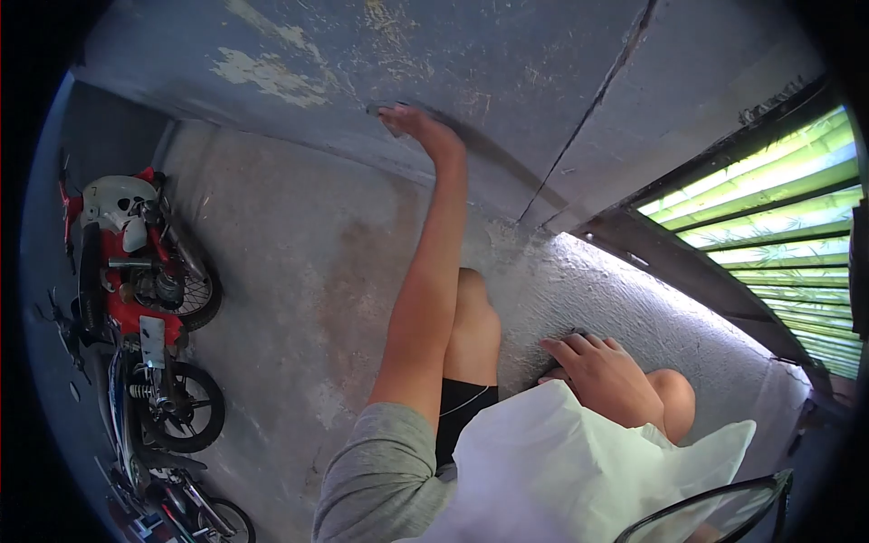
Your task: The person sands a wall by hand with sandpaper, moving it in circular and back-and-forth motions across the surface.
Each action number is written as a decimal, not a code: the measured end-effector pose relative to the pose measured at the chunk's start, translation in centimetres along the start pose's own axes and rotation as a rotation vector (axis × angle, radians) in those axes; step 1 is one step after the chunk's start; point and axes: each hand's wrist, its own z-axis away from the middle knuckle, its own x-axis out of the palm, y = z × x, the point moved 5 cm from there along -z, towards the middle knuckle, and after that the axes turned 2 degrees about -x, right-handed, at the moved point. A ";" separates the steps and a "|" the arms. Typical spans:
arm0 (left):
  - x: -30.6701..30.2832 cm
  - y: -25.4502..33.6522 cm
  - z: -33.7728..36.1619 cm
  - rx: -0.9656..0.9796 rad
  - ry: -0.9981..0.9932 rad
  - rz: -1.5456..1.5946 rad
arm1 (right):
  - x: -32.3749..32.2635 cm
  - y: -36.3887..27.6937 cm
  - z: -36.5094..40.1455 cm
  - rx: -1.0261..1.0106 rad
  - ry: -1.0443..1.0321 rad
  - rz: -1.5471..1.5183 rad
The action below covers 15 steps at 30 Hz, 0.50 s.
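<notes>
My left hand (407,119) is stretched out to the painted grey-blue wall (489,72), its fingers closed around a small, flat greyish piece (391,125) held against the surface. Too little of that piece shows to tell its kind. Pale patches of worn paint (272,77) mark the wall to the left of this hand. Lower down, my right hand (608,378) lies back-up in front of my right knee (674,403), fingers loosely extended, with nothing visibly held. Something dark under its fingertips is partly hidden.
Several motorcycles (149,262) are parked along the left side. The concrete floor (272,235) has a brownish stain. On the right stands a door or gate (706,281) with slats and light beneath it. White fabric (543,462) and an eyeglass frame (706,498) cover the lower view.
</notes>
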 end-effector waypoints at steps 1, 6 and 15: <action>0.0 -0.1 -0.2 0.033 -0.023 0.039 | 0.3 0.2 0.0 0.007 -0.021 -0.012; 2.8 0.9 6.0 -0.036 -0.032 -0.094 | -0.1 0.5 -0.3 0.054 -0.018 -0.003; 0.6 -0.7 1.4 -0.002 -0.031 0.043 | -0.8 0.2 0.9 0.018 -0.004 -0.013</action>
